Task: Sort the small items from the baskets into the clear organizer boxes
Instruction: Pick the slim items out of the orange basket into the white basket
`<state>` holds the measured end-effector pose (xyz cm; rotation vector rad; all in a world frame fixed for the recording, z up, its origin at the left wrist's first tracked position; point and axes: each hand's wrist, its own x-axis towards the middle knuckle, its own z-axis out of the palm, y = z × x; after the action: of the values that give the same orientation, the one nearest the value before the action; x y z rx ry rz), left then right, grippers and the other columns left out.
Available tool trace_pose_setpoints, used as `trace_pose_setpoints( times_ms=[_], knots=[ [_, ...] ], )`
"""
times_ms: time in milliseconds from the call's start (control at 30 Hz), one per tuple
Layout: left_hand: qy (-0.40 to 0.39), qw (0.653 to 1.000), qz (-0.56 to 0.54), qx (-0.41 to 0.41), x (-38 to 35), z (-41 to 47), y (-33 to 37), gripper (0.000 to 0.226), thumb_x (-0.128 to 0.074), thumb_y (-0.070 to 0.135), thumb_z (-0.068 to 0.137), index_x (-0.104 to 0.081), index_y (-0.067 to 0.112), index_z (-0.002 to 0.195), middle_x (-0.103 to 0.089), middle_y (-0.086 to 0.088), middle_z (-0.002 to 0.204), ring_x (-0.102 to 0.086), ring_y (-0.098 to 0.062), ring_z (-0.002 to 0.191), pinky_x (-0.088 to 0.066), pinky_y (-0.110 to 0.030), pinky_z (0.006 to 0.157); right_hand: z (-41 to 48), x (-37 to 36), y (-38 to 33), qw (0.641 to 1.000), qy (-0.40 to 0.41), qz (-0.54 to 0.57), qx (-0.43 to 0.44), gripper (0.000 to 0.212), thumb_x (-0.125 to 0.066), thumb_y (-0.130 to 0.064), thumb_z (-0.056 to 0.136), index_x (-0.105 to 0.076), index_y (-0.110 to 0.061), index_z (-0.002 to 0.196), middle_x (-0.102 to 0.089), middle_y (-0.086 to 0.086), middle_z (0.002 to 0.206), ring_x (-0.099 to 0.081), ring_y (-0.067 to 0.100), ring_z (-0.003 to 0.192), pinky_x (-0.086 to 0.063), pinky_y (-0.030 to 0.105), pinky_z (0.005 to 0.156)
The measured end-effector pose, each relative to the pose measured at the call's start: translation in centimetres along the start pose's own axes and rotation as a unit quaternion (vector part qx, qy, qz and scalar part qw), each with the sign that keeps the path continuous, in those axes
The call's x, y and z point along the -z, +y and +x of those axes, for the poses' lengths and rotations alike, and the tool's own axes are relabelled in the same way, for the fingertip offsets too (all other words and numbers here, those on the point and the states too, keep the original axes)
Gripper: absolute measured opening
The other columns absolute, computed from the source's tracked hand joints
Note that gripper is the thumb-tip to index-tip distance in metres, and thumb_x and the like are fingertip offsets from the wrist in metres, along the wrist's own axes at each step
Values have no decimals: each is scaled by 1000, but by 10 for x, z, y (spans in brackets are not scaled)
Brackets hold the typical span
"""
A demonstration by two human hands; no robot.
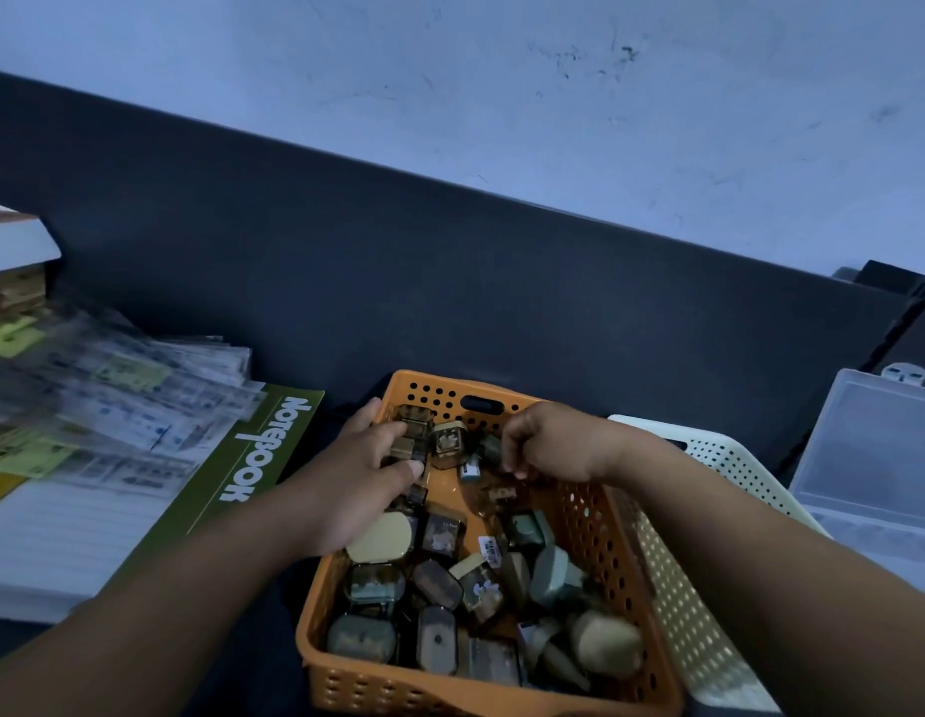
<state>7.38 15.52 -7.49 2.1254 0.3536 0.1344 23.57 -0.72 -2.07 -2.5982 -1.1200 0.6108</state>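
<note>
Progress looked slight from my remote seat. The orange basket (613,551) was heaped with small items (439,587), mostly little tins and cases with some pale rounded pieces, lying jumbled from the near wall to the far one. It sat on the dark worktop (450,276), pressed against a white perforated basket (729,468) on its right. Whatever that second basket held was hidden from me.

The clear organizer box (874,447) lay just beyond the white basket at the right edge. I could make out nothing inside it, though the plastic was dim and partly cut off. I judged that nearly all the sorting was left to do.

Both hands were down in the far end of the orange basket, near each other but not touching. The left hand (367,473) reached in over the left rim with its fingers fairly straight and laid against a cluster of small dark cases (416,432). I could not tell whether it gripped them or only touched them. The right hand (548,442) hung knuckles-up with its fingers curled downward, the tips among the pieces on the basket floor. Whether they pinched anything was hidden from me.

A green notebook (263,458) and a blurred stack of sleeved papers (113,406) lay to the left.
</note>
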Motion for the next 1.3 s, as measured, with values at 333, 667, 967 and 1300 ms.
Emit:
trace_pose_setpoints(
  times_ms=[333,667,967,1300],
  knots=[
    [3,1000,3,-4,-1,-2,5,59,-45,36,98,-21,25,151,15,19,156,-8,-4,143,-16,-22,104,17,-25,-31,982,-76,-171,1,41,-35,-19,102,-45,-30,141,-39,0,150,-38,23,133,-33,27,94],
    [2,1000,4,-2,0,-2,4,58,-46,35,98,-23,25,150,15,18,157,-10,-6,144,-17,-25,110,26,-35,-40,974,-112,-194,-39,35,-29,-16,104,-52,-3,127,-56,18,125,-52,31,112,-39,34,89],
    [1,1000,16,-6,0,-3,4,59,-45,37,98,-22,25,150,15,18,157,-10,-6,143,-17,-26,109,6,-33,-28,985,-114,-127,-19,38,-32,-25,103,-58,-4,122,-57,16,123,-52,29,112,-40,34,92],
    [3,1000,5,-5,-1,0,3,58,-46,36,97,-24,25,150,13,19,157,-12,-7,144,-18,-26,109,12,-32,-18,977,-50,-196,-74,26,-55,-19,93,-64,-16,118,-64,3,114,-60,22,104,-52,37,91]
  ],
)
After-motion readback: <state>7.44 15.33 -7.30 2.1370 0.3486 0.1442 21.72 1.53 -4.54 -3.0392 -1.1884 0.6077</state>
